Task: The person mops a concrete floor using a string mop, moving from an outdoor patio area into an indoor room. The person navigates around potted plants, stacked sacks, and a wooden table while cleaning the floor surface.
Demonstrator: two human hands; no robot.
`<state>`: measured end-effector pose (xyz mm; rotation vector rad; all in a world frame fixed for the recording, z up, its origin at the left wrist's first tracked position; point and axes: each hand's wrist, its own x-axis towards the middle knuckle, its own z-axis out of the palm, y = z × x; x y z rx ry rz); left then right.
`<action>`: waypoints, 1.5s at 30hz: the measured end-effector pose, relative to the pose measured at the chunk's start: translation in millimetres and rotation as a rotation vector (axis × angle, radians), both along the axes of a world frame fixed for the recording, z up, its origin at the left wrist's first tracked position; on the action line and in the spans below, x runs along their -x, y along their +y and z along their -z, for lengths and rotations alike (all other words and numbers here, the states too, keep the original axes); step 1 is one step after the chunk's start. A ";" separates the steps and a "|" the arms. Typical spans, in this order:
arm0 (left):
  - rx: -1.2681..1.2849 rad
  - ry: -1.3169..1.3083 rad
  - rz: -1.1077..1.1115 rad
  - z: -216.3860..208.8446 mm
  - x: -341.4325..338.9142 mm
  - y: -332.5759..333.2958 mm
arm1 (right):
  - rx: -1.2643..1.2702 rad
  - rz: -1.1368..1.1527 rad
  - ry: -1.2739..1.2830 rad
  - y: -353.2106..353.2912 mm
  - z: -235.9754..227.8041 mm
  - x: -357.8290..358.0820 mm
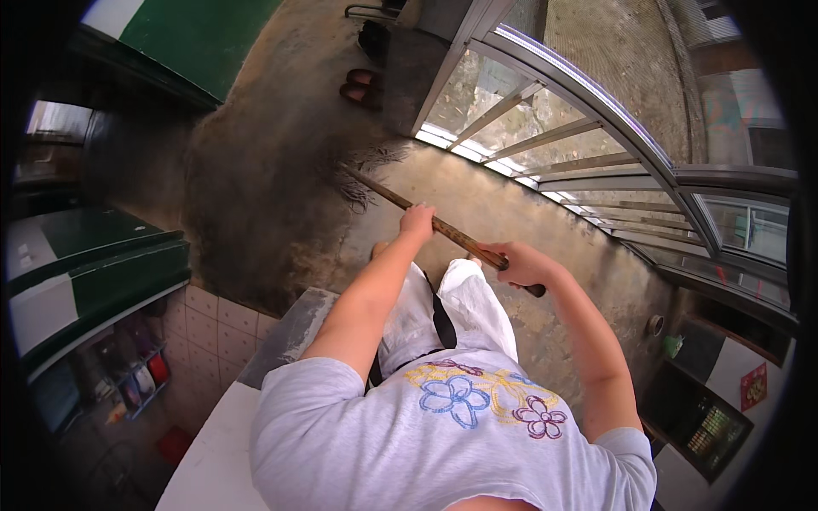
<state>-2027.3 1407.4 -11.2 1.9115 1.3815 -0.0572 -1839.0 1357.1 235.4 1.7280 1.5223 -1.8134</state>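
And we spot a red sheet on a white panel, its marks too small; we read no lettering.

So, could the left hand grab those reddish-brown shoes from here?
Probably not: the left hand is wrapped around the wooden handle, and the shoes sit on the floor past the stringy mop head, seemingly beyond arm's reach.

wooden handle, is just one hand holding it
No, the left hand and the right hand both grip the wooden handle, the right nearer its dark end.
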 end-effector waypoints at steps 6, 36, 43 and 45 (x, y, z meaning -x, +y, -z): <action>-0.482 -0.213 0.130 -45.6 105.6 -6.3 | 0.095 0.271 0.358 20.3 61.7 93.2; -0.040 -1.106 0.717 -387.1 -177.2 -111.4 | -0.950 0.902 0.093 -164.7 51.6 -95.1; 0.242 -0.836 0.464 -364.5 -108.4 -65.5 | -1.026 0.751 -0.443 -139.9 71.0 -81.9; 0.323 -0.748 0.339 -350.9 -87.7 -53.3 | -0.937 0.669 -0.454 -129.3 101.8 -75.0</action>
